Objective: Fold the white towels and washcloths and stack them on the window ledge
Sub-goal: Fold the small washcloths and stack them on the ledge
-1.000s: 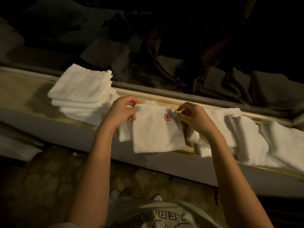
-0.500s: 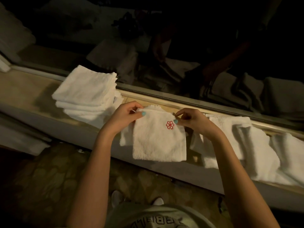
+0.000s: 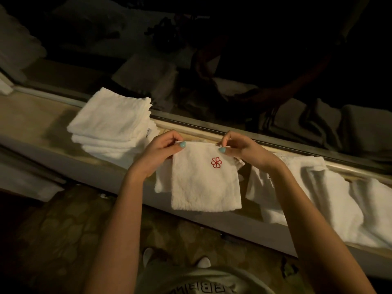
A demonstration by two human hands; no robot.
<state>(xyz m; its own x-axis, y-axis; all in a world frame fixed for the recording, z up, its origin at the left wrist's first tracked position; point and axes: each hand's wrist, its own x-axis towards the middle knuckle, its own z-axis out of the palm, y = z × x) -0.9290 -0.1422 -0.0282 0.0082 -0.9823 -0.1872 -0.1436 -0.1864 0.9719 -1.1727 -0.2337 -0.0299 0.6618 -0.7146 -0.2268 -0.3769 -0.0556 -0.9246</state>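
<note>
Leftmost, a folded stack sits on the window ledge. Beside it, left hand and right hand each pinch a top corner of the washcloth, held over the ledge; next likely another fold, then stacking.

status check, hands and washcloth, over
Left hand and right hand each pinch a top corner of the washcloth. Folded stack sits to its left on the ledge. Nothing between them.

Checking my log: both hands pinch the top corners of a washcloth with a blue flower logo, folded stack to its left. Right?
No: the head view shows the flower logo on the washcloth is red, not blue. The left hand and right hand do pinch its top corners, folded stack to its left.
</note>
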